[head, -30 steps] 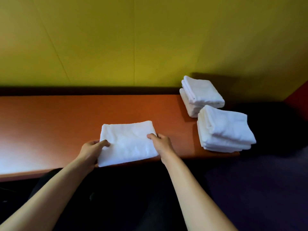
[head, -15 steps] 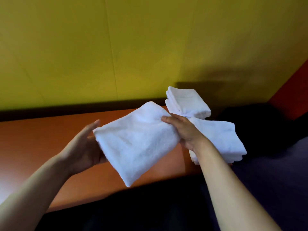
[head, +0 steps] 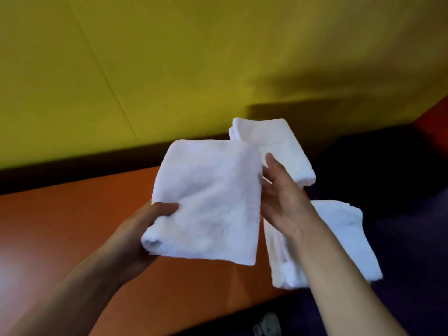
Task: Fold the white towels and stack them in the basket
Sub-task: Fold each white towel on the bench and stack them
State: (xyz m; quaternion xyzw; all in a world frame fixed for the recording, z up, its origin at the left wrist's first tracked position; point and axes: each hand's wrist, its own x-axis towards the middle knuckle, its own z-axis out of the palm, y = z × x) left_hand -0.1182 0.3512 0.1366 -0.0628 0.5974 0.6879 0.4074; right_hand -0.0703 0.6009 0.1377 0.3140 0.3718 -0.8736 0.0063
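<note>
A folded white towel [head: 208, 200] is held in the air above the orange table [head: 60, 226]. My left hand [head: 143, 224] grips its lower left corner, thumb on top and fingers underneath. My right hand [head: 278, 192] is beside the towel's right edge with straight fingers; whether it touches the towel I cannot tell. Behind it lie two stacks of folded white towels: a far stack [head: 281, 146] by the wall and a near stack [head: 344, 241] at the table's right end. No basket is in view.
A yellow wall [head: 194, 57] rises behind the table. To the right of the table is a dark surface [head: 400, 190], with an orange-red panel [head: 434, 115] at the far right. The table's front edge runs diagonally below my arms.
The towel has been lifted off the table and turned. My left hand now grips its lower left corner; my right hand has let go and opened beside it. The view has shifted right.
</note>
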